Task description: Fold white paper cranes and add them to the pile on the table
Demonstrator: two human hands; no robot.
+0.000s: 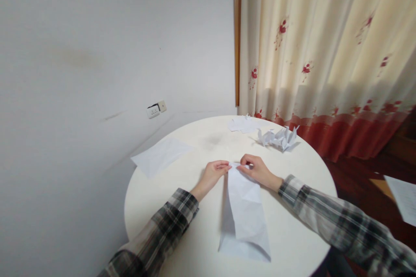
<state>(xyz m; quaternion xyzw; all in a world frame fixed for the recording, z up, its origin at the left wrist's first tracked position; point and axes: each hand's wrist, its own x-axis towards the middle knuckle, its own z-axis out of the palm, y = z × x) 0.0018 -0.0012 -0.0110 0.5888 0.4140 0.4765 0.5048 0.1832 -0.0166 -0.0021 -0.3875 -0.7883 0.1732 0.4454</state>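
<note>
White folded paper sheet (248, 207) is pinched at its far edge by left hand (215, 170) and right hand (256, 169); origami cranes (281, 138) cluster beyond, upon the round table (292, 242).

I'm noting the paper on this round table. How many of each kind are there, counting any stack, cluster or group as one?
Folded-over sheet: 1
Flat paper at left, sheet or stack: 1
Cluster of folded pieces: 1
Paper group by the far edge: 1
Total: 4
Individual pieces are too small to count surely.
</note>
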